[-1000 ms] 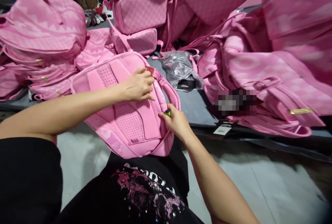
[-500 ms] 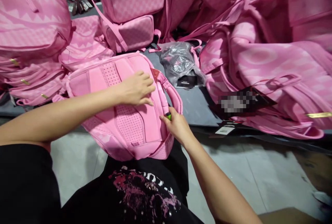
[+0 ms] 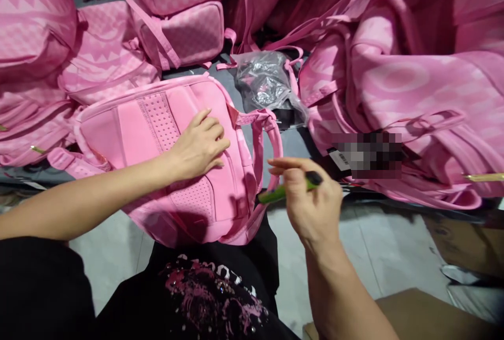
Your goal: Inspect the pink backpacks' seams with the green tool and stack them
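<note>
A pink backpack [image 3: 134, 135] lies with its padded, perforated back panel facing up, over the table edge and against my lap. On that panel rests my left hand [image 3: 200, 146], its fingers loosely spread and nothing in them. To the right of the bag, my right hand [image 3: 313, 201] is raised off it, with a slim green tool [image 3: 273, 194] with a black end held under the thumb. Blur hides what kind of tool it is. A looped pink shoulder strap [image 3: 277, 140] stands out from the bag's right side, just behind my right fingertips.
Pink backpacks [image 3: 35, 30] are piled at the left, with more pink bags [image 3: 417, 83] at the right bearing black tags. A clear plastic bag [image 3: 263, 83] sits on the dark tabletop [image 3: 299, 156]. Cardboard [image 3: 425, 314] lies on the floor at lower right.
My right hand has lifted away from the backpack's side and moved right, bringing the green tool into fuller view. My left hand stays on the panel; the strap loop now stands farther out.
</note>
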Demonstrator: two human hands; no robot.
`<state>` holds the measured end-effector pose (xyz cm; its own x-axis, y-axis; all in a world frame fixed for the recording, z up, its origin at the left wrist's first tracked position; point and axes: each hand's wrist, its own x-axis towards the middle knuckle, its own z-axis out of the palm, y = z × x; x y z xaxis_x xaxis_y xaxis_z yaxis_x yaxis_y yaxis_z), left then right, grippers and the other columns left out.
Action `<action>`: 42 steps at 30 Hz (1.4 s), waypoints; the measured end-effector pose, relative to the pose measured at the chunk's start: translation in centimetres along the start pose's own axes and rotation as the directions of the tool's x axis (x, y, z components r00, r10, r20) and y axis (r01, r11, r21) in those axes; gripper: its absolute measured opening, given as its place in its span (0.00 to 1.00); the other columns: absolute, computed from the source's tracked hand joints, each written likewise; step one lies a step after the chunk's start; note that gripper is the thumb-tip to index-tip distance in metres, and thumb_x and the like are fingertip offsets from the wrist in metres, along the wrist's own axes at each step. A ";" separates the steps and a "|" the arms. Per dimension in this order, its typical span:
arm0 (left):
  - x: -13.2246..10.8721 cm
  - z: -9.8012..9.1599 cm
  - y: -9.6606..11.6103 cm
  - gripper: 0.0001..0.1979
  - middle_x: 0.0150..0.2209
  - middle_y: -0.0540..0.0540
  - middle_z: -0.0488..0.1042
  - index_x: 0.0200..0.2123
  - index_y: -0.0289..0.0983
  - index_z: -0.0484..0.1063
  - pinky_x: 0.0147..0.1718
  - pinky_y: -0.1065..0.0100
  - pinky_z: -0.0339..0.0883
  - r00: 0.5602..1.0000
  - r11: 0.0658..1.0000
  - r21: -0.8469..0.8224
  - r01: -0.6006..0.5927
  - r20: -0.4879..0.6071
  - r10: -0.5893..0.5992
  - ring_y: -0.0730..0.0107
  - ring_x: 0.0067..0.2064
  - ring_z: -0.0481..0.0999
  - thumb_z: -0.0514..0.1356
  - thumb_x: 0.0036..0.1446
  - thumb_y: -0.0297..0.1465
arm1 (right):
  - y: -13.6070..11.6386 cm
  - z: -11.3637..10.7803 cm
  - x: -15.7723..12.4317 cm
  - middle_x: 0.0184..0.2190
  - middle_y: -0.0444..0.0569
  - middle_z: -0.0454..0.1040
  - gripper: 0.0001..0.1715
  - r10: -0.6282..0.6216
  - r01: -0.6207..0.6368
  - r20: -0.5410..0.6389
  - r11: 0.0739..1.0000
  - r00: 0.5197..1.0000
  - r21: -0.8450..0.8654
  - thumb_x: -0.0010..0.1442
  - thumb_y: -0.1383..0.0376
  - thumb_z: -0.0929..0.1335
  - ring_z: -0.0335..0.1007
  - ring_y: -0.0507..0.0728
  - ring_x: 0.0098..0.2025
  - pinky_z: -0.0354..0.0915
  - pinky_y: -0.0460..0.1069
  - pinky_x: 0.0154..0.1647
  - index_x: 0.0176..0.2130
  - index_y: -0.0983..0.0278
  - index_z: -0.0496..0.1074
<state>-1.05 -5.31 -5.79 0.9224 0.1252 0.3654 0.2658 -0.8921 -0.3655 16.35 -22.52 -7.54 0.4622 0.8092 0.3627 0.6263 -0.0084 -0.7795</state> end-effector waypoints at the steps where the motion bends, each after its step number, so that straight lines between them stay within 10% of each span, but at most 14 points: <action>1: -0.2 0.5 0.5 0.16 0.39 0.45 0.77 0.35 0.38 0.73 0.61 0.45 0.61 1.000 1.000 -0.023 0.015 -0.022 -0.016 0.55 0.48 0.73 0.64 0.59 0.46 | -0.3 0.2 0.2 0.31 0.50 0.79 0.34 -0.048 0.052 -0.101 0.998 0.994 0.035 0.66 0.38 0.58 0.77 0.60 0.32 0.69 0.53 0.34 0.42 0.60 0.76; 5: -1.2 1.8 0.6 0.13 0.39 0.50 0.78 0.34 0.41 0.73 0.63 0.49 0.61 0.987 0.998 -0.043 -0.041 -0.159 0.034 0.63 0.48 0.74 0.55 0.68 0.39 | 0.1 2.8 1.2 0.26 0.50 0.75 0.38 -0.228 0.243 -0.278 0.970 0.933 0.020 0.64 0.34 0.56 0.74 0.58 0.29 0.68 0.52 0.33 0.39 0.60 0.75; 13: -0.9 2.7 1.8 0.10 0.32 0.49 0.75 0.32 0.39 0.72 0.59 0.48 0.67 0.992 0.997 0.054 0.053 -0.115 -0.046 0.62 0.43 0.75 0.54 0.67 0.30 | 1.6 5.0 3.2 0.32 0.46 0.80 0.12 -0.009 -0.011 0.248 0.997 0.969 0.080 0.62 0.55 0.68 0.76 0.55 0.33 0.69 0.49 0.37 0.37 0.60 0.75; 20: -2.0 3.4 2.2 0.11 0.28 0.56 0.74 0.28 0.42 0.68 0.58 0.61 0.65 0.928 1.000 0.012 0.000 -0.372 0.005 0.72 0.41 0.75 0.58 0.64 0.26 | 1.4 5.7 3.6 0.17 0.39 0.66 0.18 0.205 -0.252 0.175 0.917 0.963 0.311 0.63 0.53 0.65 0.63 0.52 0.20 0.63 0.48 0.25 0.25 0.58 0.65; 42: -1.6 4.9 2.1 0.13 0.29 0.53 0.74 0.30 0.42 0.72 0.60 0.59 0.66 0.962 1.000 -0.013 0.024 -0.270 -0.027 0.69 0.43 0.75 0.53 0.67 0.29 | 2.1 7.7 4.8 0.15 0.38 0.66 0.17 0.207 -0.260 0.177 0.892 0.962 0.371 0.59 0.54 0.69 0.60 0.49 0.14 0.55 0.45 0.13 0.25 0.58 0.65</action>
<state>-0.65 -5.24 -11.30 0.8051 0.0269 0.5925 0.2843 -0.8943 -0.3456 15.08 -14.17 -11.37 0.4633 0.8808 0.0971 0.2054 -0.0001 -0.9787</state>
